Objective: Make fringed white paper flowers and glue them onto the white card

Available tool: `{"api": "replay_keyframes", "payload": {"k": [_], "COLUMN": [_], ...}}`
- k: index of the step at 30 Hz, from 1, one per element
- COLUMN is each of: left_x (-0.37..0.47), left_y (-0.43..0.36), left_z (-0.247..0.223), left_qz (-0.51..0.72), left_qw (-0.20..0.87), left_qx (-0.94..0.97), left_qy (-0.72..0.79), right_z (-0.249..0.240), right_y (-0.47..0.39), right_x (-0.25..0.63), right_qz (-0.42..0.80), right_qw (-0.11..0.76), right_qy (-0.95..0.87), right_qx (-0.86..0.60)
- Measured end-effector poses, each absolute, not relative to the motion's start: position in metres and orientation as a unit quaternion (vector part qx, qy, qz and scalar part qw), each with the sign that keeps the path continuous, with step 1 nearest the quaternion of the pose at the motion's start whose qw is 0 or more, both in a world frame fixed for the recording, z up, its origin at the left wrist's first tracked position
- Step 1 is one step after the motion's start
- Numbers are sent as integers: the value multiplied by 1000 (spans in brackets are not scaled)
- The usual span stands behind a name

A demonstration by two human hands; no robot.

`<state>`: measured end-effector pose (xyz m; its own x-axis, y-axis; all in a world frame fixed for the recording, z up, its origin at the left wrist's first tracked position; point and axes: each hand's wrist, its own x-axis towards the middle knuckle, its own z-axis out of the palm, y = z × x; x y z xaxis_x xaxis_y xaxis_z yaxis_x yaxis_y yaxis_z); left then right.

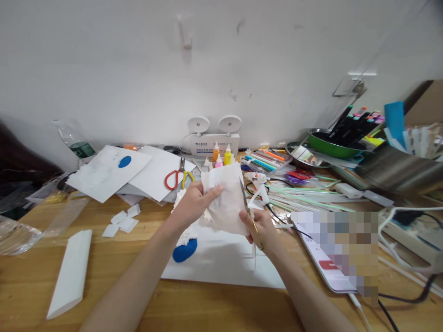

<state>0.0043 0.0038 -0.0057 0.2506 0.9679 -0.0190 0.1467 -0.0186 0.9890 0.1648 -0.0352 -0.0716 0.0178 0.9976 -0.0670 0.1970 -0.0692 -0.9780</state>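
Note:
My left hand (194,203) pinches a crinkled white sheet of tissue (224,198) by its left side, holding it up over the table. In my right hand (258,230) is a pair of scissors (255,228) with gold-coloured handles, its blades along the tissue's right edge. A thin white strip hangs down beside the scissors. Below lies a white sheet of paper (228,265) bearing a blue patch (185,250) and a heap of white crumpled bits (183,230), partly hidden by my left hand and the tissue.
Red-and-yellow-handled scissors (180,175) lie behind my left hand. A white glue gun (258,182), paint bottles (227,154) and markers (266,159) stand or lie further back. To the right is a tablet (332,263) with cables; to the left, a folded white tissue pack (71,272) and small white squares (121,221).

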Motion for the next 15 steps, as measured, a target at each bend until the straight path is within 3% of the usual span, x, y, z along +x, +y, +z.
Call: {"api": "replay_keyframes", "payload": {"k": [15], "left_x": [4], "left_y": [4], "left_z": [-5], "left_qz": [394], "left_qw": [508], "left_qx": [595], "left_qy": [482], "right_z": [-75], "right_y": [-36], "right_x": [164], "right_qz": [481], "right_qw": [418], "right_qy": [-527], "right_qx": [-562]}}
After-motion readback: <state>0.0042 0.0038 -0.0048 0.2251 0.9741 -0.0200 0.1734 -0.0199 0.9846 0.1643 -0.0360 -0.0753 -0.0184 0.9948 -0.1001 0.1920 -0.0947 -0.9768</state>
